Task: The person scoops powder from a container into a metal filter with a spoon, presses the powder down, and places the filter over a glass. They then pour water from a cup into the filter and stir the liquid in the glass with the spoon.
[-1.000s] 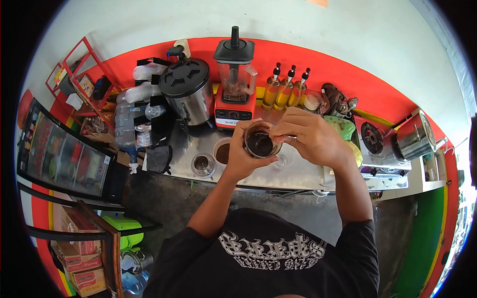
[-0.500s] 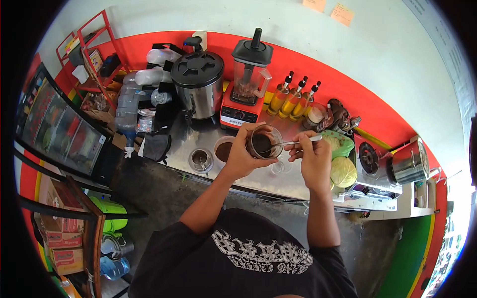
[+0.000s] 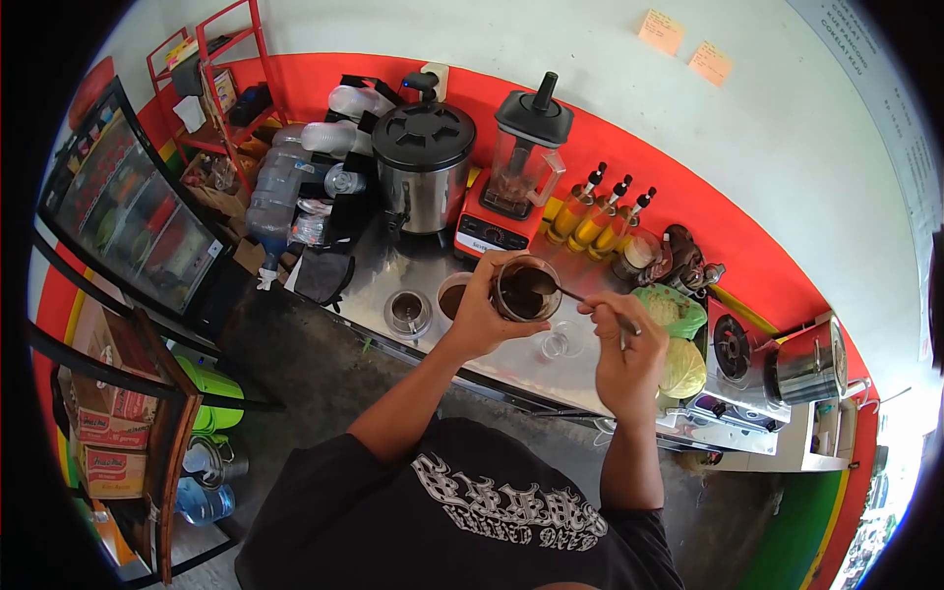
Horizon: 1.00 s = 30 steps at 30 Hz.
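My left hand point(image 3: 480, 320) is wrapped round a clear glass point(image 3: 519, 301) with a dark brown substance in it, held above the metal counter. A metal spoon point(image 3: 572, 294) is gripped by its handle in my right hand point(image 3: 631, 359). Its bowl, coated dark, is at the glass's mouth. Just left of my left hand, a bowl of brown powder point(image 3: 451, 300) is partly hidden by that hand. Beside it stands a small round container point(image 3: 407, 313) with something dark inside. A small clear glass item point(image 3: 556, 342) rests on the counter between my hands.
Behind my hands stand a blender point(image 3: 511, 187), a steel urn point(image 3: 423, 182) and several yellow bottles point(image 3: 590, 221). To the right are a cabbage point(image 3: 683, 369), a stove point(image 3: 733, 344) and a large pot point(image 3: 811, 359). A glass-door fridge point(image 3: 138, 231) is at left.
The spoon's bowl has risen from inside the glass to its mouth, its handle now sloping down toward my right hand. My right hand has turned and lowered slightly. The camera view has shifted.
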Each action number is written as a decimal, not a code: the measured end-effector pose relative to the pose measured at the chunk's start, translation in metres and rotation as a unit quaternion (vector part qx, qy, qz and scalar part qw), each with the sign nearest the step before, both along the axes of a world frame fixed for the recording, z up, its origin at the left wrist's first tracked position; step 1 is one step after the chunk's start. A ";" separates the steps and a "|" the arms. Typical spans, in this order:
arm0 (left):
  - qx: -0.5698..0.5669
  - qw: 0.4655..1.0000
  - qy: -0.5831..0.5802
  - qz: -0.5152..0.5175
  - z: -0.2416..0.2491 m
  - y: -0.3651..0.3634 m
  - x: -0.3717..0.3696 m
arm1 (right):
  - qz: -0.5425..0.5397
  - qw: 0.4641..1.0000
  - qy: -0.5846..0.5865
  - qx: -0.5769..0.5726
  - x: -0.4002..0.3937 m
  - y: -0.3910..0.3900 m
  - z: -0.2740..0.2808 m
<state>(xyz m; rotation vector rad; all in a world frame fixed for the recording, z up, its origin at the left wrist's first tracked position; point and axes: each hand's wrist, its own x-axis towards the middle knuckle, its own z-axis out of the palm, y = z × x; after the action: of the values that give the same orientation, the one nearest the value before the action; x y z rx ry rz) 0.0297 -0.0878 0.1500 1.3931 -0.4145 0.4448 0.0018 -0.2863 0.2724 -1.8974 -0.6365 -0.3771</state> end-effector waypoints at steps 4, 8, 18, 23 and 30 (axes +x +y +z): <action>-0.038 0.999 -0.017 -0.012 -0.005 0.000 0.001 | 0.048 0.986 -0.112 -0.110 -0.002 0.007 0.008; -0.027 1.000 -0.008 0.003 -0.004 0.005 -0.001 | 0.135 0.977 -0.089 -0.140 -0.001 0.003 0.007; 0.023 0.998 -0.014 0.048 -0.015 0.010 -0.009 | 0.140 0.986 -0.008 -0.091 -0.001 -0.012 0.001; -0.010 0.997 -0.004 0.077 -0.012 0.015 -0.024 | 0.178 0.982 -0.044 -0.050 0.014 -0.005 -0.008; -0.020 0.994 -0.016 0.111 -0.020 0.027 -0.029 | 0.239 0.950 -0.162 -0.120 0.036 0.013 -0.016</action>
<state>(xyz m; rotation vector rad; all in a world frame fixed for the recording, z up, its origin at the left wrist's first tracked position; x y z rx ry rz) 0.0009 -0.0609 0.1299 1.4012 -0.2760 0.6538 0.0379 -0.2729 0.2563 -1.8412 -1.3824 -0.3053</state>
